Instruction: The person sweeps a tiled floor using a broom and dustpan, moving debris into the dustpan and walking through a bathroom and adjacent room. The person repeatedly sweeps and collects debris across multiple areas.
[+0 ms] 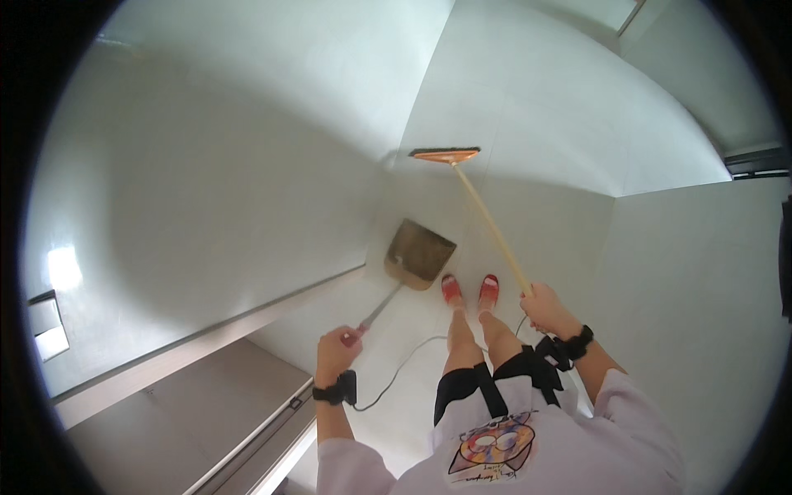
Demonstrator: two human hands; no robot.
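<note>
My left hand (337, 351) grips the handle end of a long-handled dustpan (422, 250). The brownish pan lies at floor level, ahead and left of my feet, with a small pale bit inside it. In my right hand (549, 311) is the pale wooden handle of a broom (495, 229). Its orange head with dark bristles (445, 154) is farther ahead, beyond the pan and close to the left wall. Broom head and dustpan are apart.
A light wall (235, 161) rises on the left, with a light switch (49, 328) and a ledge-like edge (210, 334). Another wall (687, 266) stands at right. My red slippers (489, 289) are on the pale floor (544, 229). A thin cable (402, 365) runs from my left wristband.
</note>
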